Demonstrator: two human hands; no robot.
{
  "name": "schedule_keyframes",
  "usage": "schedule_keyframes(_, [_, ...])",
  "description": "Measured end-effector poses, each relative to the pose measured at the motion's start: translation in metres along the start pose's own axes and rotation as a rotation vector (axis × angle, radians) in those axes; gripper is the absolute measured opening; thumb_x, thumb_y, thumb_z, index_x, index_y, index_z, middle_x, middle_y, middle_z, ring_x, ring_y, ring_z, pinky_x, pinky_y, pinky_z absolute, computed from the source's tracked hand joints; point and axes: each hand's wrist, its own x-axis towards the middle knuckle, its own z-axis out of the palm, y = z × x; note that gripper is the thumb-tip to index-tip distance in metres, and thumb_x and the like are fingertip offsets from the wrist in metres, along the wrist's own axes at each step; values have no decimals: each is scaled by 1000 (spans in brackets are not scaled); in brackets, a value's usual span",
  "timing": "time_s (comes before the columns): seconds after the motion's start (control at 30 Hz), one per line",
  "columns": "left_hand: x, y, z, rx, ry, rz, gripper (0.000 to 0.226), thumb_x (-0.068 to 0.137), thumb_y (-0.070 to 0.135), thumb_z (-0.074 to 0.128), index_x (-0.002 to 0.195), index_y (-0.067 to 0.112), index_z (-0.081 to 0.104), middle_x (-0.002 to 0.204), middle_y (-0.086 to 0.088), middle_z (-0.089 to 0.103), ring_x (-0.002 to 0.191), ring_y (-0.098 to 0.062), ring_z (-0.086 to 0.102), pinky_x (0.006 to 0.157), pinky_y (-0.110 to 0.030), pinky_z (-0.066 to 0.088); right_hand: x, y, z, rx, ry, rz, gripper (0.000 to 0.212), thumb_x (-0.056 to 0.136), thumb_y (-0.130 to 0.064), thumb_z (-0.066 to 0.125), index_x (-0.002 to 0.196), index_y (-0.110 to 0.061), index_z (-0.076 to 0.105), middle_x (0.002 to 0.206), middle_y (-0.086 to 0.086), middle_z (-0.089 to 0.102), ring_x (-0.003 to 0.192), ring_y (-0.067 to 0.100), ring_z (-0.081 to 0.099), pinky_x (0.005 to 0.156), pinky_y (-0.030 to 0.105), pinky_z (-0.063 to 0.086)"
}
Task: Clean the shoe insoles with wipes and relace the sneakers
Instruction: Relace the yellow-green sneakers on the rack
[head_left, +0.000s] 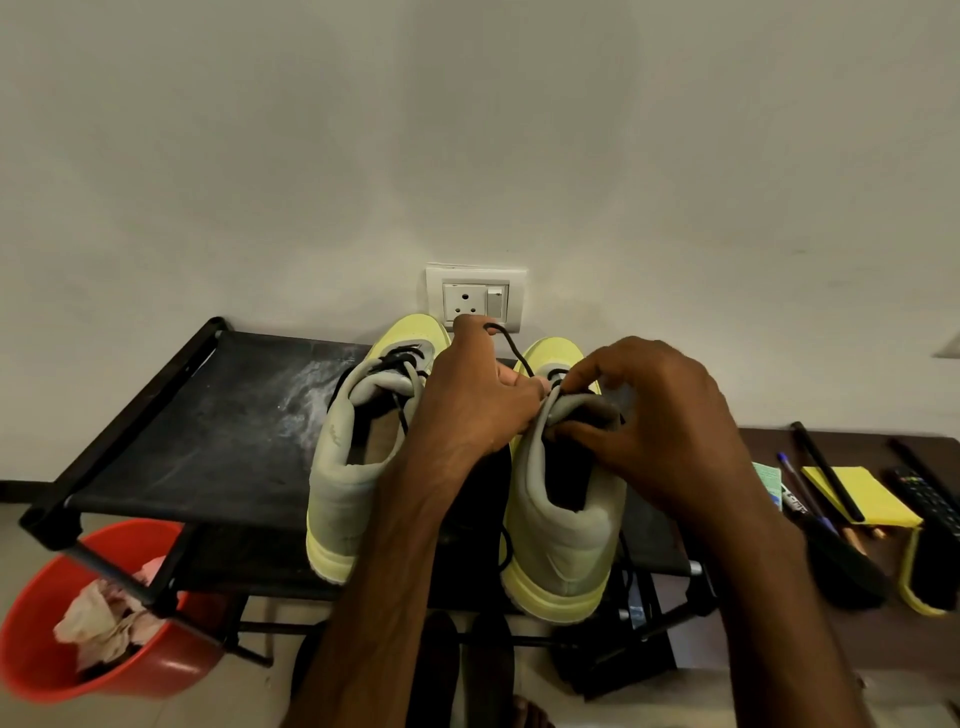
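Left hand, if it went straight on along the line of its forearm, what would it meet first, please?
Most likely the wall socket, just beyond the left hand, which pinches the black lace. How far behind the hand the wall lies is unclear.

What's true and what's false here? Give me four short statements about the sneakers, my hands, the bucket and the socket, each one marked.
The left sneaker and right sneaker both stand on the black rack. True.
Both hands work at the left sneaker. False: the left hand pinches the lace and the right hand the tongue of the right sneaker.
The red bucket holds crumpled wipes. True.
A plug sits in the socket. False: the wall socket has nothing plugged in.
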Motion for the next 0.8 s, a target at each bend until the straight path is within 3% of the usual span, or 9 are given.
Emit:
schedule_keyframes(0.2, [0, 1, -1, -8, -6, -13, 69, 85, 32, 78, 139, 23, 35, 93, 1, 74, 83, -19, 73, 84, -43, 61, 1, 5, 3, 41, 54, 10, 17, 77, -38, 85, 85, -26, 77, 81, -7, 71, 74, 16, 63, 68, 45, 55])
schedule_keyframes(0.3, [-1, 2, -1, 7, 2, -18, 69, 85, 34, 78, 138, 22, 35, 92, 1, 74, 82, -18, 73, 83, -42, 61, 1, 6, 3, 57, 80, 21, 22, 80, -47, 77, 83, -25, 75, 79, -10, 71, 71, 13, 64, 68, 45, 54])
schedule_keyframes(0.5, [-4, 5, -2, 11, 6, -16, 67, 87, 32, 77, 139, 20, 35, 87, 2, 75, 76, -16, 74, 84, -41, 61, 2, 6, 4, 56, 79, 46, 19, 84, -42, 78, 87, -23, 74, 81, -9, 72, 74, 12, 64, 72, 46, 55])
schedule_keyframes(0.6, [-3, 4, -2, 20, 4, -27, 69, 86, 32, 78, 139, 21, 35, 90, 1, 75, 78, -17, 73, 83, -41, 61, 3, 5, 2, 68, 31, 48, 18, 82, -39, 79, 93, -25, 75, 87, -12, 71, 80, 9, 64, 76, 45, 56])
schedule_keyframes(0.73, [-4, 5, -3, -4, 8, -22, 66, 86, 31, 78, 136, 23, 37, 88, 1, 75, 76, -17, 74, 82, -42, 61, 3, 6, -9, 10, -136, 91, 32, 73, -30, 90, 100, -28, 73, 95, -12, 68, 87, 9, 60, 80, 39, 55])
schedule_keyframes(0.8, [-5, 5, -3, -13, 11, -20, 65, 86, 30, 78, 136, 23, 37, 85, 2, 76, 74, -17, 74, 83, -42, 61, 2, 6, -14, -35, -107, 85, 27, 75, -31, 88, 97, -29, 75, 91, -9, 68, 83, 12, 60, 77, 39, 54])
